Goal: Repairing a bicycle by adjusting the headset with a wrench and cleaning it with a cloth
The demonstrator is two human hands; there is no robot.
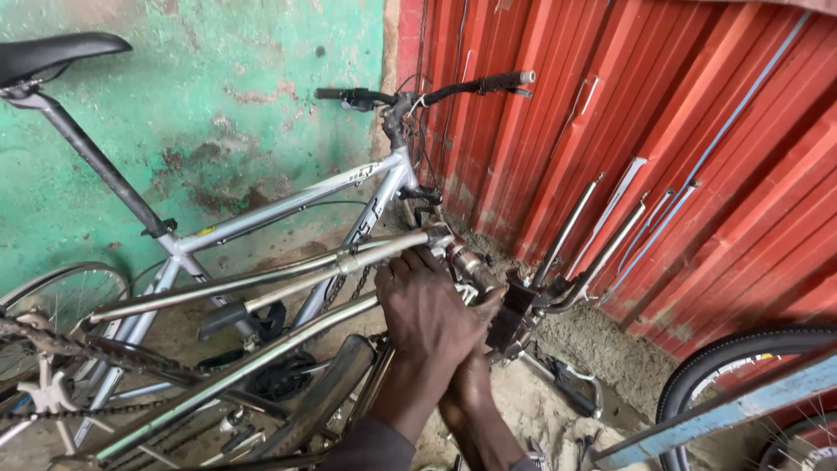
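Observation:
A bare silver bicycle frame lies tilted in front of me, its head end pointing right. My left hand is closed over the frame's tubes just behind the metal head tube. My right hand sits under and partly behind the left one, with its thumb up against the head tube and the dark block beside it. Its fingers are hidden. Thin fork legs rise from that end toward the wall.
A complete silver bicycle with a black saddle and handlebar leans on the green wall. A red corrugated metal wall stands on the right. A tyre and a blue bar are at lower right, and a chain hangs at left over sandy ground.

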